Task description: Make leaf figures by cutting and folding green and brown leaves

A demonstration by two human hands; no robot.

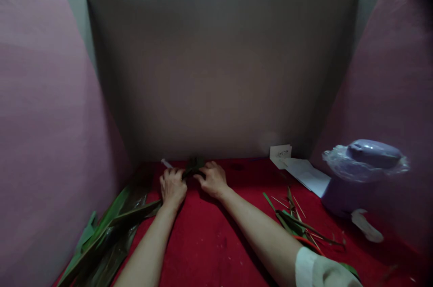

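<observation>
Sleeve (321,264): pale cuff near the desk's near right corner, pushed up the forearm, perhaps to keep it clear.
Left hand (173,188): fingers curled nearly closed, gripping one end of the leaf piece.
Right hand (213,179): thumb and bent fingers closed on its other end.
Leaf piece (195,163): dark green, by the desk's (203,246) far edge, likely held both sides for steadiness.
Long leaves (104,233): along the left edge, probably for easy reach.
Scraps (296,224): toward the right edge, seemingly out of the way.

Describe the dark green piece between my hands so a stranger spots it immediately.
Follow the red cloth toward the back wall. There, between left hand and right hand, is the dark green piece, looking smaller than the long leaves at left.
</observation>
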